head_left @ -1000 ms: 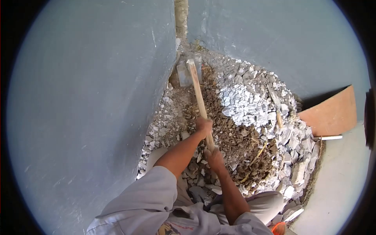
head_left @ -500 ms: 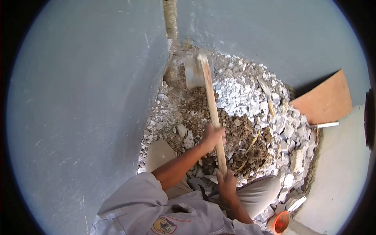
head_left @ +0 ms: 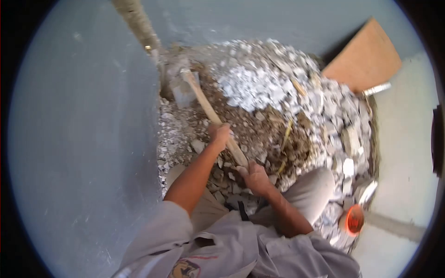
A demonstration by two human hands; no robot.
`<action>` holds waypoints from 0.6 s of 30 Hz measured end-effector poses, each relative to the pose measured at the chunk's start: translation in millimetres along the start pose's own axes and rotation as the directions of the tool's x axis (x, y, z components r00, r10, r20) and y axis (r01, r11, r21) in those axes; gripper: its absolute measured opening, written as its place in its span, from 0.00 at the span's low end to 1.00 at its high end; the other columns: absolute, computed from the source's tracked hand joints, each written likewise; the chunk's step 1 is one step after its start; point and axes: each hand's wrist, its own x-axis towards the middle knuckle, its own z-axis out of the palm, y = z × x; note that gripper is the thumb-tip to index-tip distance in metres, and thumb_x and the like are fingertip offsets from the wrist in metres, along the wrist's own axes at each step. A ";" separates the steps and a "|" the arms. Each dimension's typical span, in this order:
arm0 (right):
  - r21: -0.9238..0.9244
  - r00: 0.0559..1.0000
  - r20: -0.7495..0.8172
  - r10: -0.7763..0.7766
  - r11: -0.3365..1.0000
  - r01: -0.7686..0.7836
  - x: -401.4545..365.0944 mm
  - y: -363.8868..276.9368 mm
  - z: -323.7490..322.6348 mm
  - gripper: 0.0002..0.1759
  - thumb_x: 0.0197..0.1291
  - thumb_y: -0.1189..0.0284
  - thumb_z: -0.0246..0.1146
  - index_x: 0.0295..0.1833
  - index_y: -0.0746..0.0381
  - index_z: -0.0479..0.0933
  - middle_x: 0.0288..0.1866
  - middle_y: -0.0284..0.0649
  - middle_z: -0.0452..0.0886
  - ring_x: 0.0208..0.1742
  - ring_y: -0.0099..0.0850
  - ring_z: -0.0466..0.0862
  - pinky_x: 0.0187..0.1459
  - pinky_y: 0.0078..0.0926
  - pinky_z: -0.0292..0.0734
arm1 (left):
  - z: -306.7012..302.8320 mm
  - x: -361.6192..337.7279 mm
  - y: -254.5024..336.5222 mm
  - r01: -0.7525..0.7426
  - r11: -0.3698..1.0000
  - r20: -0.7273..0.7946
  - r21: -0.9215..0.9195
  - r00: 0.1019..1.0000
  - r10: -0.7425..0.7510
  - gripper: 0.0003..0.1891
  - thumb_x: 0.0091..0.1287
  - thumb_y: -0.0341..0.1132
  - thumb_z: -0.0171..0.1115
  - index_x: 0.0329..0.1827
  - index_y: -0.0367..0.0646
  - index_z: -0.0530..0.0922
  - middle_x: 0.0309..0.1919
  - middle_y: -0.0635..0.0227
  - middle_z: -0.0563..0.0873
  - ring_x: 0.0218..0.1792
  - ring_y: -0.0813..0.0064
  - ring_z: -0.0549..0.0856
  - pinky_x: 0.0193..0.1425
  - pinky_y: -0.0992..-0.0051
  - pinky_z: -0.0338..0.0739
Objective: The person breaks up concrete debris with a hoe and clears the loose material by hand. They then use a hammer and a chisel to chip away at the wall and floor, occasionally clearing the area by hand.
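Both your hands are wrapped round the long pale wooden handle (head_left: 204,103) of the tool: left hand (head_left: 219,135) about midway, right hand (head_left: 255,178) at the near end. No gap visible between fingers and wood; how hard you squeeze, I can't tell. The flat grey metal blade (head_left: 182,94) is at the far end, down in the corner, just beside the foot of the smooth blue-grey left wall (head_left: 92,120).

Risks as I judge them:

- Blade could clip the wall. Cause: handle slants left, little room on that side (blur hides the blade's edge, so can't say if it touches).
- Right hand could slip off. Cause: it sits at the very end, little wood behind it.
- Blade could jam or kick. Cause: mixed ground, loose brown soil (head_left: 252,131) against hard white broken chips (head_left: 252,88). The thin yellow strip (head_left: 287,134) in the soil could snag it too.
- Jagged grey-white rubble (head_left: 330,109) could slide toward your beige-trousered right knee (head_left: 319,183). Cause: pieces look loosely heaped.
- Small round orange bucket (head_left: 354,220) could tip. Cause: it stands among that rubble.
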 end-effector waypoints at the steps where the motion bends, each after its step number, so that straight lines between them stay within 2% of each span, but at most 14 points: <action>1: -0.005 1.000 -0.003 -0.001 1.000 0.001 -13.3 -1.0 -4.2 0.27 0.70 0.54 0.64 0.45 0.72 0.69 0.34 0.66 0.83 0.41 0.65 0.85 0.40 0.58 0.78 | -1.8 -9.8 -4.2 -0.024 0.999 0.026 0.028 0.999 0.023 0.14 0.68 0.31 0.66 0.49 0.30 0.76 0.35 0.59 0.83 0.31 0.65 0.86 0.27 0.66 0.85; 2: -0.010 1.000 -0.010 0.004 1.000 -0.004 -30.4 -0.8 -11.9 0.27 0.70 0.54 0.64 0.44 0.71 0.69 0.33 0.66 0.83 0.40 0.64 0.85 0.40 0.58 0.78 | 5.3 -21.2 -14.6 -0.047 0.997 0.060 0.055 0.997 0.043 0.14 0.68 0.31 0.66 0.48 0.30 0.76 0.34 0.59 0.82 0.30 0.66 0.85 0.27 0.66 0.85; 3: 0.005 0.999 -0.008 0.047 0.999 -0.047 -45.1 -2.3 -25.0 0.25 0.71 0.56 0.63 0.42 0.71 0.68 0.32 0.66 0.83 0.39 0.64 0.85 0.41 0.58 0.79 | 15.4 -31.7 -26.2 -0.057 0.998 0.096 0.026 0.994 0.054 0.13 0.68 0.31 0.66 0.47 0.30 0.76 0.34 0.60 0.82 0.30 0.66 0.85 0.27 0.66 0.86; 6: -0.028 0.989 0.048 0.141 0.990 -0.140 -96.7 -11.9 -83.9 0.23 0.71 0.59 0.63 0.43 0.72 0.69 0.31 0.66 0.83 0.39 0.64 0.85 0.42 0.58 0.80 | 41.7 -67.2 -55.2 -0.092 0.991 0.151 -0.102 0.983 0.107 0.11 0.68 0.31 0.65 0.45 0.31 0.76 0.32 0.61 0.81 0.28 0.67 0.84 0.27 0.65 0.86; 7: -0.040 0.975 0.069 0.210 0.977 -0.208 -111.5 -18.5 -101.2 0.22 0.70 0.61 0.63 0.45 0.72 0.70 0.32 0.65 0.83 0.39 0.65 0.85 0.43 0.58 0.80 | 53.2 -88.9 -58.5 -0.099 0.982 0.148 -0.158 0.981 0.123 0.11 0.68 0.30 0.65 0.44 0.32 0.76 0.31 0.62 0.81 0.27 0.67 0.84 0.27 0.66 0.86; 9: -0.040 0.965 0.085 0.247 0.969 -0.244 -125.1 -15.2 -117.0 0.22 0.70 0.61 0.63 0.47 0.73 0.70 0.34 0.66 0.83 0.40 0.64 0.85 0.44 0.57 0.81 | 66.6 -128.6 -49.1 -0.080 0.965 0.164 -0.249 0.979 0.124 0.09 0.68 0.31 0.65 0.43 0.34 0.77 0.30 0.62 0.82 0.27 0.67 0.83 0.27 0.66 0.85; 12: -0.017 0.973 0.099 0.207 0.978 -0.206 -116.9 5.6 -113.5 0.23 0.69 0.61 0.64 0.48 0.73 0.70 0.37 0.66 0.84 0.43 0.63 0.86 0.46 0.56 0.81 | 63.3 -93.7 -68.3 -0.088 0.979 0.182 -0.182 0.976 0.121 0.10 0.68 0.33 0.66 0.45 0.35 0.78 0.32 0.62 0.83 0.28 0.67 0.84 0.29 0.66 0.85; 14: 0.022 0.979 0.106 0.172 0.984 -0.175 -109.4 20.7 -113.1 0.24 0.69 0.61 0.64 0.49 0.74 0.70 0.39 0.66 0.84 0.45 0.62 0.86 0.48 0.54 0.81 | 55.5 -64.1 -52.0 -0.028 0.999 0.182 -0.020 0.983 0.031 0.12 0.68 0.34 0.66 0.49 0.38 0.79 0.35 0.61 0.85 0.29 0.66 0.84 0.31 0.65 0.85; 15: 0.055 0.981 0.130 0.144 0.987 -0.152 -107.2 27.4 -113.9 0.24 0.69 0.61 0.64 0.50 0.74 0.70 0.40 0.65 0.85 0.47 0.62 0.86 0.49 0.53 0.81 | 46.1 -47.7 -47.3 -0.073 0.995 0.278 -0.063 0.957 0.088 0.15 0.70 0.41 0.68 0.47 0.37 0.78 0.33 0.63 0.84 0.30 0.66 0.85 0.34 0.63 0.86; 17: 0.137 0.986 0.166 0.028 0.989 -0.051 -112.6 44.5 -113.1 0.25 0.69 0.61 0.63 0.53 0.75 0.70 0.41 0.65 0.85 0.49 0.61 0.86 0.52 0.52 0.81 | 33.1 -6.2 -27.2 -0.091 0.995 0.212 -0.048 0.972 0.099 0.14 0.73 0.41 0.67 0.47 0.38 0.77 0.31 0.61 0.83 0.27 0.63 0.84 0.31 0.63 0.85; 18: 0.161 0.988 0.156 0.018 0.986 -0.043 -120.7 49.1 -111.4 0.25 0.69 0.62 0.63 0.54 0.75 0.70 0.41 0.65 0.85 0.49 0.61 0.86 0.52 0.51 0.80 | 22.2 30.6 -20.8 -0.103 0.994 0.200 -0.034 0.974 0.108 0.14 0.75 0.40 0.64 0.50 0.38 0.76 0.33 0.59 0.83 0.27 0.62 0.84 0.32 0.61 0.85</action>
